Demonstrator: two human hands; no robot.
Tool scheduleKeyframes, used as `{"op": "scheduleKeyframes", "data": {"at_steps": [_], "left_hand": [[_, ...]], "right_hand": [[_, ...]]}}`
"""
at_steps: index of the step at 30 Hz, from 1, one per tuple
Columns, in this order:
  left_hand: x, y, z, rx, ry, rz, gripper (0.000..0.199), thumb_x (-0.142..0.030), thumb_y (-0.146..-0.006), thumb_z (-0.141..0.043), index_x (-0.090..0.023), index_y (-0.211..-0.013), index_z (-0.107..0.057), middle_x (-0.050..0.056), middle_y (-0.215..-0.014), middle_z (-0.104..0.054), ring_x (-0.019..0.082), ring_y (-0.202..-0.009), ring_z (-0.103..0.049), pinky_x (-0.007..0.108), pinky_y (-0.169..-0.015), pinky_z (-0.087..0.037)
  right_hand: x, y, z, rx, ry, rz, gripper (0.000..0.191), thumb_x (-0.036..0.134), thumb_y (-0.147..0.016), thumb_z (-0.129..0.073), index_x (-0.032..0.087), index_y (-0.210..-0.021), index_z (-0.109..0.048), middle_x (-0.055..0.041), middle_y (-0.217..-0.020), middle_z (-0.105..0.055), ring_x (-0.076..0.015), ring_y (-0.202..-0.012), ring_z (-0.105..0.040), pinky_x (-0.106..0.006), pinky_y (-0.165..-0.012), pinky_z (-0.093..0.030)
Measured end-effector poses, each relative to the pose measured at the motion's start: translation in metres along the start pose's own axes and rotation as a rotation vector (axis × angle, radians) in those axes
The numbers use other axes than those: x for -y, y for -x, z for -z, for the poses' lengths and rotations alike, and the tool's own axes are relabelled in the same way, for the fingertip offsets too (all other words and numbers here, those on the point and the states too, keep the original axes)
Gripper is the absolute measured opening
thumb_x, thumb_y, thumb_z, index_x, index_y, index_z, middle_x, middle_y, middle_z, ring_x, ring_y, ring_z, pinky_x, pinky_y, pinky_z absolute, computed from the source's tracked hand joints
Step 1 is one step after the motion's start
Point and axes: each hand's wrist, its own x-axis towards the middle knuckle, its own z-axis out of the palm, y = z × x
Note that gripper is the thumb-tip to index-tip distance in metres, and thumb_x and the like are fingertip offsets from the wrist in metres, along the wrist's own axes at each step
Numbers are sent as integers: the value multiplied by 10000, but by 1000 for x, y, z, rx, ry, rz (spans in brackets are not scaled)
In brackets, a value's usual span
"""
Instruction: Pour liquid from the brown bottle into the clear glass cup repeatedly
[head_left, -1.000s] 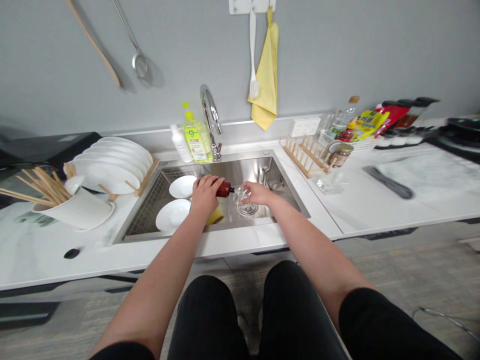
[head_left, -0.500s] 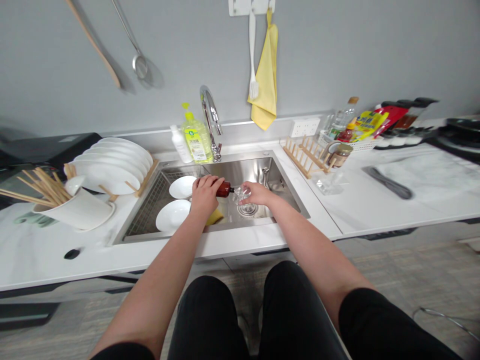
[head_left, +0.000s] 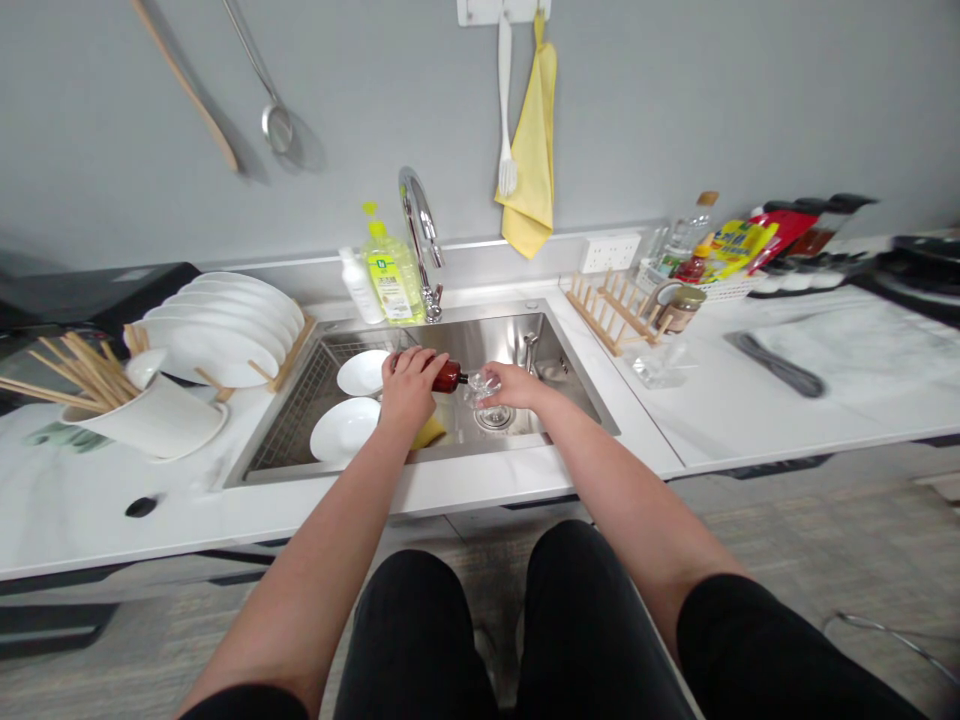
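Two hands work above the middle of the steel sink point(head_left: 577, 385): the left hand point(head_left: 409, 385) is closed firmly around a dark red handle point(head_left: 448, 376), perhaps a bottle brush, its tip at a clear glass point(head_left: 484, 388) gripped by the curled right hand point(head_left: 514, 385). Cleaning the glass seems in hand; the next move calls for steady scrubbing, then rinsing.

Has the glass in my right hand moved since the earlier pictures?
No, the clear glass hasn't visibly moved: it sits in the same place relative to the sink drain, just above and slightly left of it.
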Motion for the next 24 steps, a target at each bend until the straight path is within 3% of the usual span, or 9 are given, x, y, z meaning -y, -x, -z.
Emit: {"op": "scheduleKeyframes", "data": {"at_steps": [24], "left_hand": [[-1,1,2,12,-8,-2,732,-77,-920,-545,-334,-1593,-672,100,-1617,-679,377,-1574,-501,647,-1351,-249]], "right_hand": [[2,2,3,18,-10,20,619,377,-691,-1061,228,-1195,-734,-51,-1180,-818,-243,-1051,-767,-334,-966,-574]]}}
